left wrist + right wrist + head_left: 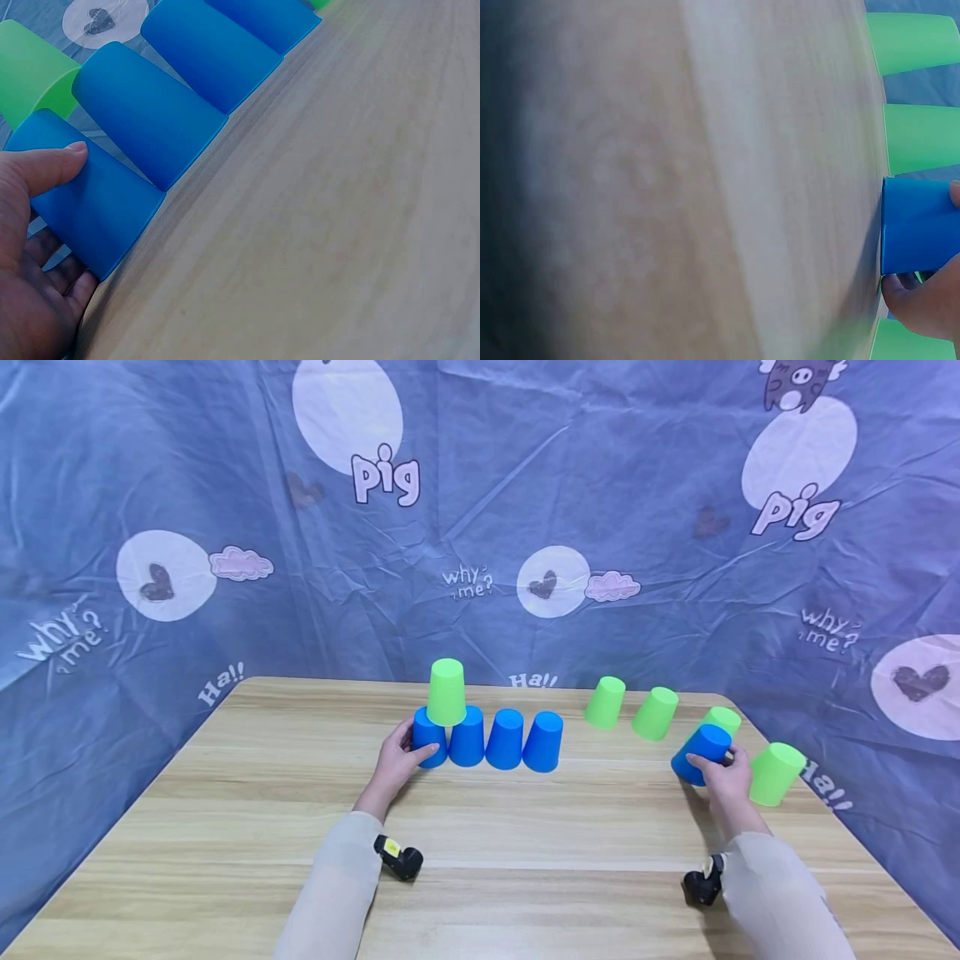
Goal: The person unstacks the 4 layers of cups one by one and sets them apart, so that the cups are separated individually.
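Four upturned blue cups stand in a row at the table's middle; my left hand (pixel 399 762) grips the leftmost blue cup (pixel 430 739), thumb on its near side. Across the tops of the two leftmost ones sits an upturned green cup (pixel 447 693). The second blue cup (pixel 146 112) stands right beside the held one in the left wrist view. Over on the right, my right hand (pixel 726 779) holds another upturned blue cup (pixel 702 755), its thumb on the near side. This cup partly covers a green cup (pixel 724 720) behind it.
Other green cups stand upturned on the right: one at the back (pixel 606 702), another beside it (pixel 656 713), and one near the table's right edge (pixel 777 774), just right of my right hand. A patterned blue cloth (pixel 480 527) hangs behind the wooden table (pixel 555 860).
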`<act>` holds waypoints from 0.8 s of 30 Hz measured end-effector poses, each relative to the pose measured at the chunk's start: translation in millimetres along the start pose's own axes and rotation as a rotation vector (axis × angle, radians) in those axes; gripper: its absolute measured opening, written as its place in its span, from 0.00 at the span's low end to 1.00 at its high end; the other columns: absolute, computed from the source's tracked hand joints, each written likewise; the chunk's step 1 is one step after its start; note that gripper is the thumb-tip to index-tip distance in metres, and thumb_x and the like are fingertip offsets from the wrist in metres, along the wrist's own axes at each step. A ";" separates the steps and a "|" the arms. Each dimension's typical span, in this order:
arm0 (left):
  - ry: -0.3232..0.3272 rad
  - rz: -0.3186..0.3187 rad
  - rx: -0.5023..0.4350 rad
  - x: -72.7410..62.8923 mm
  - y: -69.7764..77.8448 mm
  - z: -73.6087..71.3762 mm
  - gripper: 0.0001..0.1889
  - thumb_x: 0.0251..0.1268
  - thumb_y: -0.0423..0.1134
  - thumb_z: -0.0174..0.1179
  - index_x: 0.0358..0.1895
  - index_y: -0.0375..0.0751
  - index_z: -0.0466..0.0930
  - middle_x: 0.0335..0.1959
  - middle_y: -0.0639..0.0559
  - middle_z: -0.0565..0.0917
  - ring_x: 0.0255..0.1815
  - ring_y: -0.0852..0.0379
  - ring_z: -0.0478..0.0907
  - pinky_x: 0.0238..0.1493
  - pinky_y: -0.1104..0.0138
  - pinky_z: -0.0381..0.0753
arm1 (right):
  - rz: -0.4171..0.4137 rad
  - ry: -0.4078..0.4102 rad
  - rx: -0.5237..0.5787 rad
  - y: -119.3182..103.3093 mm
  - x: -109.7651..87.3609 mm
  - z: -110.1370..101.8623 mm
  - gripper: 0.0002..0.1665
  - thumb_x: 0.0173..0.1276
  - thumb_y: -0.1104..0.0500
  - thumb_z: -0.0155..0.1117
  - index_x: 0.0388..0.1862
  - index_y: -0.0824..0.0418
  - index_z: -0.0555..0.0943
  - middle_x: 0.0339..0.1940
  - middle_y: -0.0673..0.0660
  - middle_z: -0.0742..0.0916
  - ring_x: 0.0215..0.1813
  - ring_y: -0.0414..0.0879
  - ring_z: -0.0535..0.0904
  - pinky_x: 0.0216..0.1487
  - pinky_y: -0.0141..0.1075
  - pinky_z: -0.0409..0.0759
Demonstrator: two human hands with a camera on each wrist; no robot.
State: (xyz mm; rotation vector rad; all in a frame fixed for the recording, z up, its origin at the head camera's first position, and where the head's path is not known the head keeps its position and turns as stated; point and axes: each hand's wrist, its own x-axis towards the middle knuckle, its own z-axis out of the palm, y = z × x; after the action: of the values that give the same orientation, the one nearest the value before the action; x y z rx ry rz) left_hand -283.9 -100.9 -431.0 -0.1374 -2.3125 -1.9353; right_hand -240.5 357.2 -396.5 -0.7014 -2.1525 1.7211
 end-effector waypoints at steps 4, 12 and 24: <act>-0.003 -0.002 0.002 0.5 -0.4 -0.1 0.33 0.52 0.37 0.61 0.62 0.39 0.58 0.60 0.40 0.62 0.60 0.45 0.57 0.58 0.54 0.57 | 0.003 0.005 0.018 -2.0 -1.0 0.1 0.48 0.58 0.55 0.57 0.67 0.63 0.39 0.66 0.68 0.49 0.64 0.60 0.45 0.61 0.49 0.47; -0.008 0.003 -0.004 -0.2 -1.3 -0.3 0.32 0.52 0.36 0.60 0.62 0.39 0.58 0.60 0.40 0.62 0.60 0.45 0.57 0.58 0.54 0.57 | -0.011 0.002 -0.003 -7.6 -5.2 -1.2 0.51 0.56 0.52 0.58 0.66 0.65 0.37 0.65 0.69 0.49 0.65 0.60 0.45 0.62 0.49 0.47; -0.002 -0.022 0.003 0.7 0.0 -0.1 0.33 0.52 0.36 0.60 0.62 0.41 0.58 0.60 0.41 0.62 0.60 0.46 0.57 0.58 0.55 0.57 | -0.157 -0.034 -0.164 2.2 25.2 -14.6 0.55 0.54 0.44 0.60 0.67 0.64 0.39 0.64 0.71 0.54 0.63 0.62 0.50 0.58 0.53 0.53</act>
State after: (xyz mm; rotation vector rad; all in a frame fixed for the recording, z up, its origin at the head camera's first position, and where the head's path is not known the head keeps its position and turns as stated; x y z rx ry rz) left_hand -284.6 -101.0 -430.9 -0.1141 -2.3274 -1.9430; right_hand -253.6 383.3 -396.9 -0.5308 -2.3242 1.5009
